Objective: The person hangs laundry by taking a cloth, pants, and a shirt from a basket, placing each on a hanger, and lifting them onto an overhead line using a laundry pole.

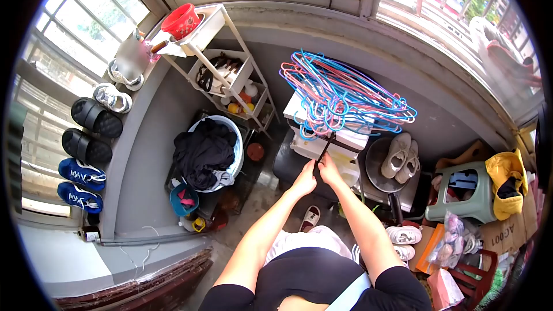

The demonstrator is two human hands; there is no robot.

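1. The left hand and right hand meet just in front of the hangers, both closed narrowly on a black strip.
2. The strip, thin, dark and straight, slants up to the hangers' near edge.
3. Blue, pink and purple, the hangers lie heaped on a white cabinet.

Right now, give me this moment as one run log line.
left hand and right hand: together, holding black strip | hangers: piled on white cabinet | basin: dark clothes inside
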